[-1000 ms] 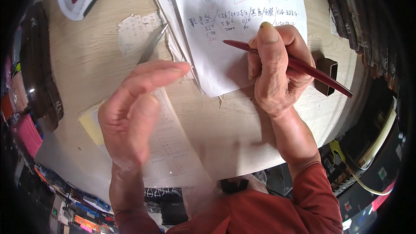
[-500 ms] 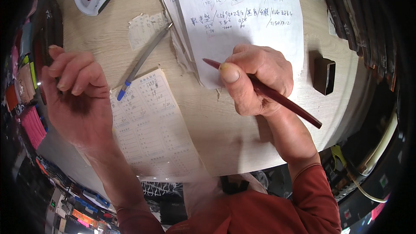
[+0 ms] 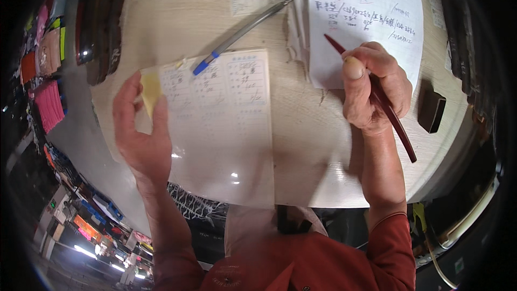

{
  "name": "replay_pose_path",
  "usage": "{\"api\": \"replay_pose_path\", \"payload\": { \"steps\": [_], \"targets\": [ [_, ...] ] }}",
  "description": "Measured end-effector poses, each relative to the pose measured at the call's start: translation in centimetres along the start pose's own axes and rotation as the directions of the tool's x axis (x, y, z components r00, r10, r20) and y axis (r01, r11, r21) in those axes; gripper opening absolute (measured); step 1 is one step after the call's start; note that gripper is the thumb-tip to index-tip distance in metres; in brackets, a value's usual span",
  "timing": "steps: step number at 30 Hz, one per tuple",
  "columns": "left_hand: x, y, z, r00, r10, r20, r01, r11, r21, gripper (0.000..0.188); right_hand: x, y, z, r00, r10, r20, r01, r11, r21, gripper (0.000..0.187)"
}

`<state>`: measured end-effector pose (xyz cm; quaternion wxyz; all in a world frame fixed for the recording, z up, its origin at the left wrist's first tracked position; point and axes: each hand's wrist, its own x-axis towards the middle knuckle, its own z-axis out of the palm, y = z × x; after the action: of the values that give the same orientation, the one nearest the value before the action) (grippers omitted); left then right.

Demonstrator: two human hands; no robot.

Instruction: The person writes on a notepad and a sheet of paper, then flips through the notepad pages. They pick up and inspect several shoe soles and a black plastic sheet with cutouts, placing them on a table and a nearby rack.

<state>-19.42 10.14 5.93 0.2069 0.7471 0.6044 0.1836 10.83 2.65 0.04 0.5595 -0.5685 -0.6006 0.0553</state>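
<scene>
head view: at about two o'clock, a dark red pen [image 3: 396, 122] is gripped in the right hand [image 3: 377, 86], its tip pointed toward eleven o'clock over a handwritten white sheet [image 3: 353, 56], though contact cannot be made out. at nine o'clock, a yellow sheet [image 3: 151, 92] is seen between the thumb and fingers of the blurred left hand [image 3: 144, 132], beside a printed form [image 3: 221, 124]; whether it is pinched cannot be told. near twelve o'clock, a grey pen [image 3: 245, 29] is laid slantwise, its blue end over the form.
</scene>
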Motion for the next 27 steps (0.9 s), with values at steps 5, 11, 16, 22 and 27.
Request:
{"api": "replay_pose_path", "payload": {
  "steps": [5,11,16,22,27],
  "targets": [
    [-2.8,-0.9,-0.8,0.994,-0.075,0.08,0.053,0.968,0.246,0.07,0.6,0.1,0.7,0.995,-0.104,0.011,0.105,0.989,-0.104,0.011],
    [-2.0,-0.6,-1.5,0.938,-0.316,0.142,0.3,0.946,0.123,0.077,-2.5,-3.5,-1.1,0.956,0.019,0.294,0.078,0.947,-0.313,0.041],
    [-1.5,-1.6,-1.4,0.92,-0.351,0.172,0.351,0.936,0.035,0.076,-6.0,-6.4,-4.1,0.836,0.121,0.535,0.167,0.873,-0.458,0.052],
    [-1.2,-2.2,-1.1,0.891,-0.372,0.261,0.399,0.915,-0.056,0.059,-7.3,-5.7,-4.8,0.776,0.154,0.611,0.214,0.848,-0.485,0.077],
    [-2.7,-0.9,-0.8,0.924,-0.324,0.203,0.353,0.927,-0.129,0.055,-6.6,-6.0,-4.8,0.739,0.179,0.65,0.236,0.834,-0.499,0.057]
  ]
}}
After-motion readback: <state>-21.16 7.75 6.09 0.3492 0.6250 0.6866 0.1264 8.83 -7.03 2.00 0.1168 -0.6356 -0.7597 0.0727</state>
